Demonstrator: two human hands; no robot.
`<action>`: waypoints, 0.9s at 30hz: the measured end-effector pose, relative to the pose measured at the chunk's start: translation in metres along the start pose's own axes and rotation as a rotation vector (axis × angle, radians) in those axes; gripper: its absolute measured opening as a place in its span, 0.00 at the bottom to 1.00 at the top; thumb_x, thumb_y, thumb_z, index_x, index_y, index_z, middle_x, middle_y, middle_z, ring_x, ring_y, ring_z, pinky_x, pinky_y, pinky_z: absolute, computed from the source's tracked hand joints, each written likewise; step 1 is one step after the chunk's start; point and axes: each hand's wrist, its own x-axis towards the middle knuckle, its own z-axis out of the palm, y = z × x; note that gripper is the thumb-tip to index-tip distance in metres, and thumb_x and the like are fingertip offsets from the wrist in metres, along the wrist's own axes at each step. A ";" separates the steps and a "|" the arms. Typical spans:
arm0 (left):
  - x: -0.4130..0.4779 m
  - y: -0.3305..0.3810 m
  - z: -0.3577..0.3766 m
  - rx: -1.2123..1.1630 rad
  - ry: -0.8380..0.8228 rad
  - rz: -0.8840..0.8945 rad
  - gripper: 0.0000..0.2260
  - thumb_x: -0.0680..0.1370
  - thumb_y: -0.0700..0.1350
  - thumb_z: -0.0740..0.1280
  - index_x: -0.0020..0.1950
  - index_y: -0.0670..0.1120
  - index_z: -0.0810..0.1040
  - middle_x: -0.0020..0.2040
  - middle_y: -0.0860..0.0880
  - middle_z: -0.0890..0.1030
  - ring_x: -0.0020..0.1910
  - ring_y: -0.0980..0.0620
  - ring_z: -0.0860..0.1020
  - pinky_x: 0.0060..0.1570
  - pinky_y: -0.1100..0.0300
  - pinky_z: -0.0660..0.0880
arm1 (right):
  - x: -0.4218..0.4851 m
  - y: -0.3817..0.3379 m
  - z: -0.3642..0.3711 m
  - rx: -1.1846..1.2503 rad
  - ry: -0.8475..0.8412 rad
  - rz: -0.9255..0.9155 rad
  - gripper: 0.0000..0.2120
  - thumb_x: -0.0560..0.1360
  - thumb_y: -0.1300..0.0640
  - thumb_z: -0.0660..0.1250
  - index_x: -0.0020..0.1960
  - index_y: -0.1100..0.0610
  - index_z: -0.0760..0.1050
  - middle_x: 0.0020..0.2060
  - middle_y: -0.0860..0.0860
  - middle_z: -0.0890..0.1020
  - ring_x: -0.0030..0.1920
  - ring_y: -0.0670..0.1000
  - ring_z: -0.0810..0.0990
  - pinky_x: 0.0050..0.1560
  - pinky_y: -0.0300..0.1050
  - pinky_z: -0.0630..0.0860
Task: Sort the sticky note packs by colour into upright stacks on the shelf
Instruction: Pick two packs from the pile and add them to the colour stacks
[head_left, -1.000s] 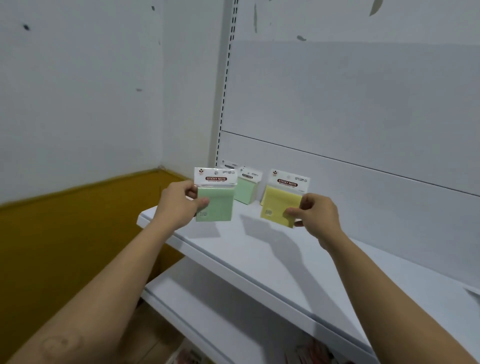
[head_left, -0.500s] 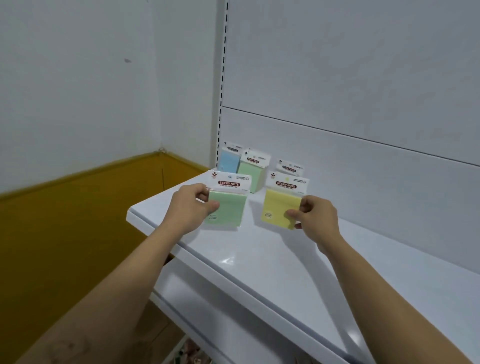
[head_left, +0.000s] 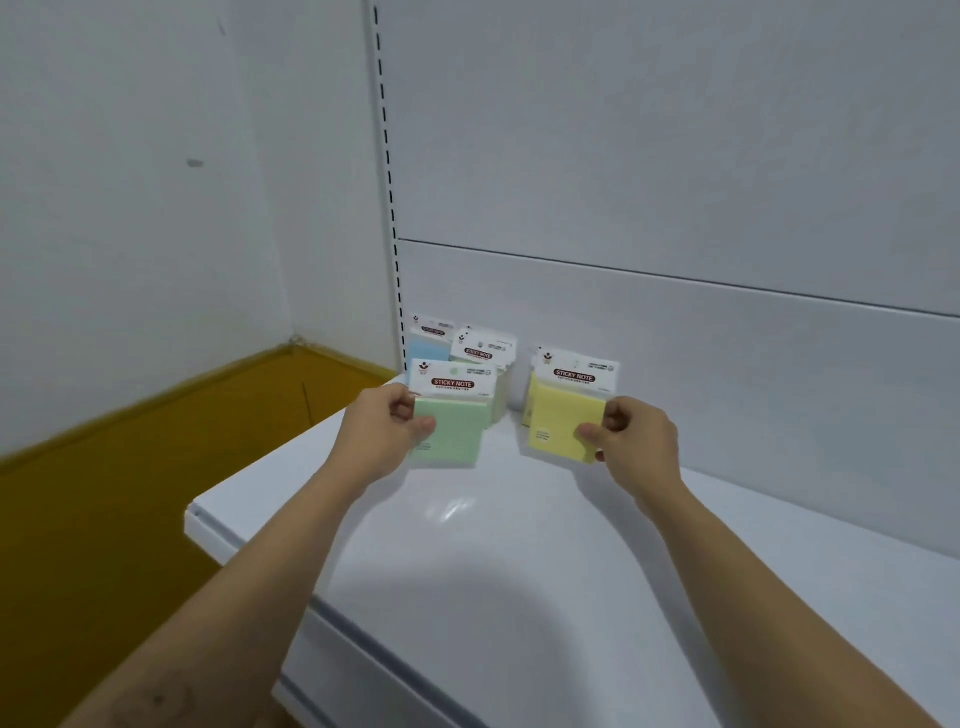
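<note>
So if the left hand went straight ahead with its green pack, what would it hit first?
Probably the upright green sticky note packs standing just behind the held green pack; the left hand points there. The depth is unclear, though.

The right forearm (head_left: 753, 587) is bare. The left forearm (head_left: 223, 608), bare too, bears a faint ring-shaped mark (head_left: 156, 699) well back from the left hand (head_left: 382, 436).
</note>
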 end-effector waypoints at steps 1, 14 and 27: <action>0.005 -0.003 0.000 -0.006 -0.004 -0.003 0.07 0.72 0.36 0.72 0.49 0.42 0.80 0.43 0.44 0.83 0.45 0.44 0.82 0.49 0.45 0.80 | 0.002 0.001 0.004 -0.002 0.007 0.002 0.07 0.66 0.62 0.76 0.38 0.58 0.77 0.33 0.51 0.78 0.41 0.61 0.82 0.46 0.59 0.80; 0.087 -0.043 0.016 -0.145 -0.270 0.039 0.06 0.74 0.36 0.71 0.48 0.45 0.79 0.44 0.50 0.82 0.46 0.51 0.82 0.50 0.52 0.80 | 0.013 0.003 0.056 -0.034 0.240 0.105 0.11 0.67 0.65 0.74 0.45 0.55 0.76 0.37 0.48 0.80 0.43 0.53 0.80 0.50 0.51 0.78; 0.121 -0.066 0.027 -0.186 -0.282 0.174 0.07 0.73 0.41 0.72 0.50 0.43 0.78 0.42 0.53 0.80 0.41 0.60 0.78 0.37 0.70 0.75 | 0.010 -0.007 0.088 -0.174 0.479 0.146 0.16 0.69 0.61 0.71 0.55 0.53 0.75 0.46 0.49 0.82 0.47 0.50 0.80 0.48 0.43 0.74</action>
